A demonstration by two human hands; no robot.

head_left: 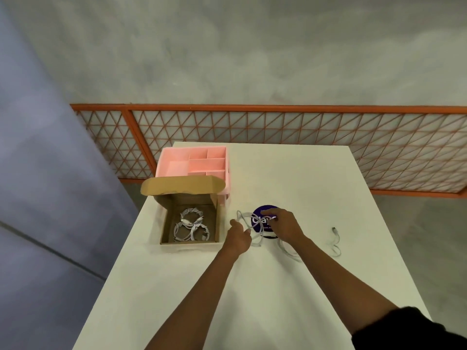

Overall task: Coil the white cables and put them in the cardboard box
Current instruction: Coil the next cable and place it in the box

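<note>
Hard to read: the white cable is thin and blurred. It loops between the two sets of fingers, crosses a purple disc, passes under the right wrist and trails away to a plug on the surface, well behind the right fingers. Part of the disc's lettering is covered.

Cardboard box: lid open, just outboard of the left fingers. It holds coiled cables, count unclear. A pink tray stands beyond it.

Left hand: back up, fingers curled on the cable loop. Right hand: fingers reach over the disc; whether they pinch the cable, cannot tell.
</note>
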